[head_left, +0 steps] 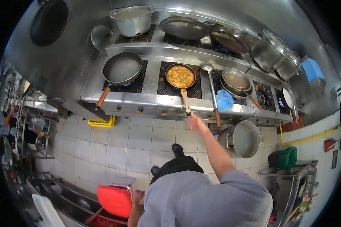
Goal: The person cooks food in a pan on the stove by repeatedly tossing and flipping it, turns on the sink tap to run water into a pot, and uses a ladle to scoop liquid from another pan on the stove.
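Note:
My right hand (195, 123) is stretched toward the stove, its fingers loosely apart, just below the end of a frying pan's pale handle (185, 101). That frying pan (180, 76) sits on a front burner and holds a golden-brown, chunky food. A long-handled ladle (211, 85) lies to its right across the stove edge. My left hand (138, 196) hangs low beside a red chair (114, 201), close to its metal frame. The fingers of that hand are mostly hidden, so I cannot make out whether it grips anything.
An empty dark frying pan (122, 69) stands on the left burner. A blue cloth (224, 100) lies by a strainer (235, 78). Large pots (134, 22) line the back. On the tiled floor are a big pot (247, 140) and a yellow crate (101, 122).

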A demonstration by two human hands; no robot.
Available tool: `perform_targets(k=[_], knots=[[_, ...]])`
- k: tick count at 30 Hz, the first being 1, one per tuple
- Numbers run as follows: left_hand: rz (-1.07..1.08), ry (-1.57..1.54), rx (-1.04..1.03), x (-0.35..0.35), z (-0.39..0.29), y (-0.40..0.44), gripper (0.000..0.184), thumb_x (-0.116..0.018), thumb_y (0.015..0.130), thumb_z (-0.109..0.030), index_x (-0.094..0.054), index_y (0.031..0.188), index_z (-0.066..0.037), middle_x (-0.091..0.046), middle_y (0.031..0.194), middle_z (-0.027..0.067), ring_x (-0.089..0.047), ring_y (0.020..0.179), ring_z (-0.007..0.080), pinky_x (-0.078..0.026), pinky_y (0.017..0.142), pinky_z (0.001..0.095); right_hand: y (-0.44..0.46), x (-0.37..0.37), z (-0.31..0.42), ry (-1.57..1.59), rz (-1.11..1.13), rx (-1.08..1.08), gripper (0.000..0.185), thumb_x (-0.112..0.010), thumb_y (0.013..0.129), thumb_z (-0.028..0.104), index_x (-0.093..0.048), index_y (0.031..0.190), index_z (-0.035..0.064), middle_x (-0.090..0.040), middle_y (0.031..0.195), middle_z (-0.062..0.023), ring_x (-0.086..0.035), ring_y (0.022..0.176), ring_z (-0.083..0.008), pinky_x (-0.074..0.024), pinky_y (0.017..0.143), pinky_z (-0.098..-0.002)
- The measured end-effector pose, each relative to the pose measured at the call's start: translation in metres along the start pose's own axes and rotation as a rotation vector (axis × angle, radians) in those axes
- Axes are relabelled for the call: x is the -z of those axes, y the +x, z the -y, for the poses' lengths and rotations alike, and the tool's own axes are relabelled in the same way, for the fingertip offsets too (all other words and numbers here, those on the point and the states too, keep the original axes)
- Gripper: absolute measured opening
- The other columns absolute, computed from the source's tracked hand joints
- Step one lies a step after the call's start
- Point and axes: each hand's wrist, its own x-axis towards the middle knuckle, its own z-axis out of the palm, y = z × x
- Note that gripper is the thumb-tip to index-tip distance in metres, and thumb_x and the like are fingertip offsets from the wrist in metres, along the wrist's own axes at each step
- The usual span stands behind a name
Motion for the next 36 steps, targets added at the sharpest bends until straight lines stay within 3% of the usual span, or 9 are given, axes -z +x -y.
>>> perform_targets(k=[5,7,12,15,18,24,26,29,36], knots=[[0.06,-0.231,0.155,0.027,-0.022,0.02,0.013,-0.056,0.072,-0.01,-0.054,0.069,0.002,-0.056,0.058,0.0099,-0.052,0.046,0.0158,-0.042,0.04,0.0259,0.032,-0.045,0.073,-0.022,-0.011,0.314,0.039,-0.049,0.082,0.037,-0.051,0.094,0.0003,-0.053,0.078,-0.0063,-0.053,0.066,-0.0139,-0.0437,0.057,-0.0303],[0.012,-0.212,0.162,0.03,-0.04,0.024,0.012,-0.054,0.073,-0.009,-0.052,0.079,0.002,-0.058,0.064,0.0102,-0.053,0.049,0.0148,-0.043,0.041,0.0249,0.039,-0.055,0.08,-0.204,-0.122,0.153,0.03,-0.043,0.085,0.028,-0.048,0.068,0.0038,-0.043,0.051,-0.002,-0.039,0.04,-0.0114,-0.0297,0.035,-0.0282],[-0.04,-0.289,0.089,0.026,-0.048,0.029,0.013,-0.055,0.073,-0.01,-0.053,0.079,0.002,-0.058,0.065,0.0098,-0.053,0.05,0.0143,-0.044,0.042,0.0251,0.019,-0.062,0.099,-0.657,-0.38,0.26,0.042,-0.041,0.084,0.035,-0.05,0.063,-0.0002,-0.05,0.054,-0.0092,-0.048,0.046,-0.0179,-0.0364,0.042,-0.0341],[-0.057,-0.186,0.021,0.019,-0.081,-0.015,0.013,-0.054,0.074,-0.01,-0.053,0.077,0.003,-0.058,0.063,0.0095,-0.054,0.049,0.0148,-0.044,0.043,0.0252,-0.022,-0.076,0.125,-0.89,-0.538,0.367,0.045,-0.044,0.081,0.035,-0.055,0.071,-0.0067,-0.057,0.07,-0.0244,-0.056,0.074,-0.039,-0.0411,0.065,-0.044],[0.049,0.211,-0.147,0.009,-0.027,0.003,0.014,-0.05,0.075,-0.008,-0.055,0.076,0.004,-0.057,0.062,0.0094,-0.054,0.049,0.0162,-0.045,0.042,0.0252,-0.036,-0.08,0.163,-1.013,-0.54,0.684,0.043,-0.044,0.081,0.034,-0.055,0.073,-0.0063,-0.055,0.074,-0.0278,-0.053,0.075,-0.042,-0.0403,0.064,-0.0464],[0.028,0.029,0.007,-0.002,-0.029,0.0,0.014,-0.049,0.076,-0.009,-0.055,0.077,0.004,-0.057,0.062,0.0096,-0.055,0.049,0.0164,-0.044,0.041,0.0251,-0.105,-0.134,0.317,-1.01,-0.777,1.103,0.038,-0.042,0.083,0.032,-0.052,0.075,-0.0033,-0.054,0.068,-0.0279,-0.052,0.07,-0.0451,-0.0413,0.062,-0.0499],[0.03,-0.024,0.028,0.001,-0.031,0.002,0.014,-0.049,0.076,-0.009,-0.055,0.077,0.004,-0.057,0.062,0.0096,-0.055,0.049,0.0164,-0.044,0.041,0.0251,-0.086,-0.131,0.362,-1.049,-0.798,1.323,0.039,-0.044,0.083,0.032,-0.048,0.067,-0.0032,-0.054,0.06,-0.0231,-0.055,0.059,-0.0378,-0.0416,0.051,-0.0441],[0.036,-0.24,0.084,0.011,-0.037,0.016,0.014,-0.048,0.076,-0.009,-0.055,0.077,0.003,-0.057,0.062,0.0097,-0.055,0.049,0.0165,-0.044,0.041,0.0251,-0.083,-0.124,0.392,-0.567,-0.168,0.73,0.034,-0.047,0.084,0.033,-0.045,0.068,0.0026,-0.037,0.049,0.002,-0.033,0.039,-0.0061,-0.0242,0.033,-0.0232],[-0.008,-0.329,0.104,0.018,-0.054,0.039,0.011,-0.055,0.074,-0.011,-0.053,0.077,-0.001,-0.056,0.063,0.007,-0.053,0.051,0.0132,-0.043,0.042,0.0239,-0.062,-0.097,0.237,-0.355,-0.083,0.453,0.033,-0.046,0.084,0.033,-0.047,0.069,0.0035,-0.037,0.049,0.0016,-0.031,0.035,-0.007,-0.0203,0.031,-0.0228]])
